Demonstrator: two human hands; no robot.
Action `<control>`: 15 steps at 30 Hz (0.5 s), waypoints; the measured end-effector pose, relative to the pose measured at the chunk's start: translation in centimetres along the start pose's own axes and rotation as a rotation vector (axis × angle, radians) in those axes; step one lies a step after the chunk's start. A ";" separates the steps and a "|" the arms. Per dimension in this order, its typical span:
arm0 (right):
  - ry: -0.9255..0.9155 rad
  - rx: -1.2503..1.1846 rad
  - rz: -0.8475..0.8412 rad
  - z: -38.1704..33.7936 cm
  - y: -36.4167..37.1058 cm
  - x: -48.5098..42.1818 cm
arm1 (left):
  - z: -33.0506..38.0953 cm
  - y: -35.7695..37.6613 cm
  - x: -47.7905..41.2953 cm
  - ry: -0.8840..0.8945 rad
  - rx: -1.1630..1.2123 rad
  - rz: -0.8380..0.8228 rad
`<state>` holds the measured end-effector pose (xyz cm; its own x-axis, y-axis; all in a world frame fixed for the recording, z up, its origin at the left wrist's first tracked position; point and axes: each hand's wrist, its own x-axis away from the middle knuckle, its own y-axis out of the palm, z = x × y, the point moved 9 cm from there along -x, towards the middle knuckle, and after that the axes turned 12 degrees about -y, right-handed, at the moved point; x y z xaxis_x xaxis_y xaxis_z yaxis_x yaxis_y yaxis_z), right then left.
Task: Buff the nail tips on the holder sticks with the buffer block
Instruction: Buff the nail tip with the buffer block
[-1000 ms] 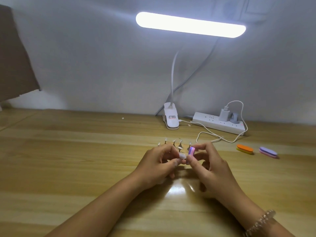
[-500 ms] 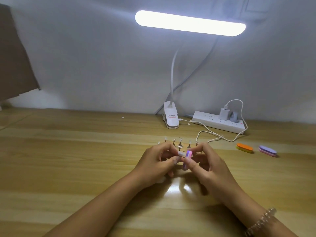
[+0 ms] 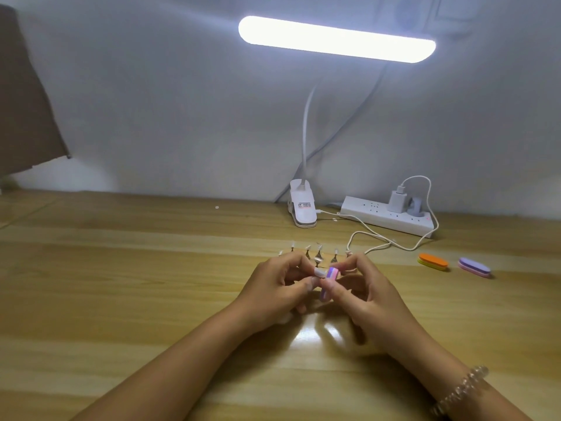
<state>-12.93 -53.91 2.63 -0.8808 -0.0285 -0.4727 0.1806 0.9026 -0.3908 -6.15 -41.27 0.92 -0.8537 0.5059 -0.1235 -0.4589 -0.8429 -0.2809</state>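
Wooden desk (image 3: 121, 299) | pale wall (image 3: 151, 101) | lit lamp (image 3: 337, 39) | power strip (image 3: 385, 219) | buffer block (image 3: 330, 276)

We wear a bracelet (image 3: 461, 390) of clear, glossy beads round our right wrist; both our forearms (image 3: 182, 360) are bare to the frame's edge.

Right hand (image 3: 361, 287) pinches buffer block (image 3: 329, 279) against nail tip (image 3: 319, 272) held by left hand (image 3: 279, 284).

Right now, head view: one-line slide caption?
Left hand holds a nail tip; right hand holds the buffer block against it.
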 end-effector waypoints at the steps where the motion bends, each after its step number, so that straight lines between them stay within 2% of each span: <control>1: 0.000 -0.029 -0.022 0.0 0.3 0.1 | 0.0 -0.1 0.0 -0.003 0.009 0.001; 6: 0.064 -0.177 0.136 0.7 -1.1 -0.3 | 0.0 0.3 -0.1 -0.003 0.014 -0.011; 11: 0.055 -0.169 -0.014 0.4 0.4 0.1 | 0.4 0.1 0.2 0.006 0.013 -0.010; 15: 0.084 -0.189 0.148 0.7 -0.9 -0.2 | 0.1 0.2 0.0 -0.009 0.012 0.000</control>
<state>-12.59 -55.04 2.57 -0.8857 0.1389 -0.4431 0.2324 0.9587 -0.1641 -6.31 -41.46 0.94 -0.8557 0.5045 -0.1152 -0.4619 -0.8451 -0.2692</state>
